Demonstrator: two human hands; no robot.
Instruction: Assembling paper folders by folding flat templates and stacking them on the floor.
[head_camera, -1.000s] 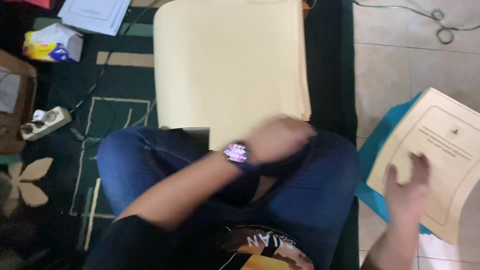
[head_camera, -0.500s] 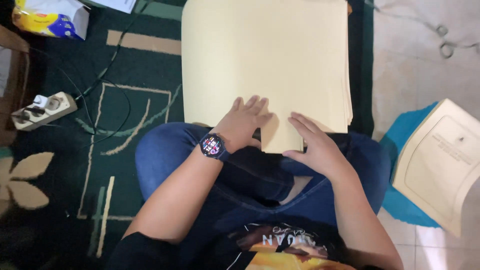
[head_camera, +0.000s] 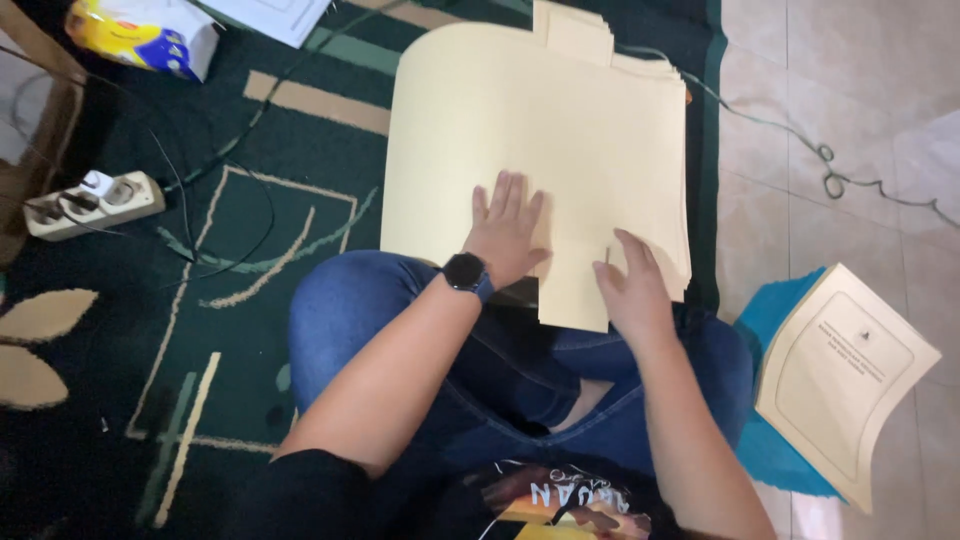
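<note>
Two hands are showing: the left hand (head_camera: 507, 228) and the right hand (head_camera: 633, 290), both lying flat at 6 o'clock on one stack of cream folders (head_camera: 540, 130); the number of sheets in it cannot be told. One watch (head_camera: 465, 272) is sitting on the left wrist. One power strip (head_camera: 85, 203) is lying at 9 o'clock. One tissue pack (head_camera: 145, 35) is sitting at 11 o'clock. One printed folder (head_camera: 845, 365) is lying at 4 o'clock on one blue sheet (head_camera: 775, 455). One cable (head_camera: 830, 175) is trailing at 2 o'clock
</note>
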